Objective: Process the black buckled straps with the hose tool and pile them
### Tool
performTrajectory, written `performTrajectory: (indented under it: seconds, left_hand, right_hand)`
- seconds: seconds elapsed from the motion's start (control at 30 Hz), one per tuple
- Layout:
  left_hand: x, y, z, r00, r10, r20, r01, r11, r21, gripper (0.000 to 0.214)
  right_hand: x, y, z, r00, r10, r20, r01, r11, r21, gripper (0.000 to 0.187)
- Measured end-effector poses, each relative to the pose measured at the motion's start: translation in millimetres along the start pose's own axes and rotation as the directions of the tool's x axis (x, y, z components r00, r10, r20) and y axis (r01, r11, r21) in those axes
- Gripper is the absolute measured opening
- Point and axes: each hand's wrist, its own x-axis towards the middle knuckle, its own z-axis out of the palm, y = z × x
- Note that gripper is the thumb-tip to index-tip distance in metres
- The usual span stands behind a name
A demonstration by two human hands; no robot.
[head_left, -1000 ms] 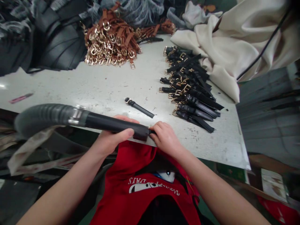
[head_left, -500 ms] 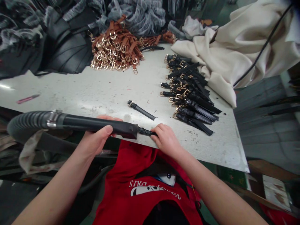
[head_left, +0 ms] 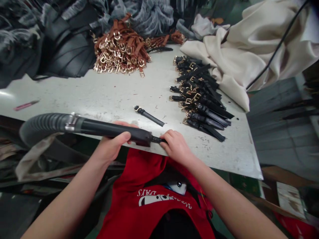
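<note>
My left hand (head_left: pixel 113 146) is wrapped round a black suction nozzle (head_left: pixel 112 130) that runs left into a ribbed grey hose (head_left: pixel 42 125). Its mouth points right, at the near table edge. My right hand (head_left: pixel 175 147) pinches a short black strap (head_left: pixel 157 140) whose other end sits inside the nozzle mouth. One loose black strap with a gold buckle (head_left: pixel 149 115) lies on the white table (head_left: pixel 104 94) just beyond my hands.
A row of black buckled straps (head_left: pixel 199 99) lies at the right. A heap of brown straps with gold buckles (head_left: pixel 119 49) sits at the back. Cream cloth (head_left: pixel 249 49) covers the far right corner, dark leather pieces (head_left: pixel 64 53) the far left. A pink pen (head_left: pixel 26 105) lies left.
The nozzle slid left off the strap, then moved back right over it. My right hand has kept its pinch on the strap at the table edge.
</note>
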Motion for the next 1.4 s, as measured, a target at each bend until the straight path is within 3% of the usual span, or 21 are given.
performTrajectory:
  seconds: [0.1,0.17,0.23,0.3,0.43,0.53,0.63,0.8,0.97,1.07,1.3,1.4]
  left_hand:
    - [-1.9,-6.2,11.6,0.997,-0.043,0.070,0.044,0.999,-0.010,0.028]
    - [-3.7,-7.1,8.7,0.995,-0.098,0.021,0.099,0.993,-0.060,0.031]
    - [-8.3,-3.3,-4.9,0.987,-0.120,-0.103,0.105,0.984,-0.142,0.032]
    - [-16.6,3.9,-23.3,0.974,-0.058,-0.221,0.022,0.987,-0.161,0.029]
    - [-40.2,15.2,-48.1,0.961,0.026,-0.277,-0.064,0.990,-0.129,0.027]
    - [-54.8,13.5,-51.2,0.955,0.011,-0.298,-0.062,0.985,-0.160,0.028]
    - [-61.1,7.1,-49.3,0.948,-0.039,-0.316,-0.028,0.978,-0.204,0.030]
    - [-59.5,1.5,-44.7,0.956,-0.041,-0.289,-0.016,0.981,-0.192,0.027]
    - [-60.0,4.9,-40.4,0.958,-0.053,-0.282,-0.009,0.977,-0.213,0.029]
    - [-60.5,6.2,-31.9,0.948,-0.078,-0.310,-0.001,0.969,-0.245,0.030]
    - [-22.9,-17.9,16.1,0.946,-0.117,-0.302,0.021,0.953,-0.303,0.030]
    - [-12.1,-25.7,17.4,0.966,-0.145,-0.215,0.074,0.949,-0.307,0.034]
  right_hand:
    - [-1.3,1.5,0.3,1.000,0.001,-0.013,-0.001,1.000,0.001,0.013]
    - [-2.6,2.0,1.4,1.000,-0.008,-0.024,0.008,1.000,0.007,0.013]
    - [-3.4,1.9,3.1,0.999,-0.021,-0.047,0.021,1.000,0.010,0.013]
    - [-3.5,1.2,4.2,0.996,-0.029,-0.082,0.029,1.000,0.008,0.013]
    - [-3.8,-1.0,-0.5,0.989,-0.018,-0.145,0.014,0.999,-0.032,0.008]
    - [-10.1,-0.8,-9.1,0.992,-0.086,-0.088,0.072,0.986,-0.153,0.011]
    - [-21.7,1.5,-16.7,0.989,-0.142,-0.045,0.133,0.978,-0.163,0.010]
    - [-18.1,-1.0,-19.3,0.979,-0.063,-0.193,0.060,0.998,-0.025,0.012]
    - [16.7,-10.4,-8.9,0.999,-0.026,-0.048,0.025,0.999,-0.026,0.022]
    - [21.0,-8.4,-1.6,1.000,0.008,-0.006,-0.008,1.000,-0.005,0.024]
    - [7.9,1.9,2.4,0.999,-0.008,-0.054,0.015,0.993,0.118,0.019]
    - [9.0,0.9,1.7,0.998,0.000,-0.056,0.007,0.993,0.117,0.018]
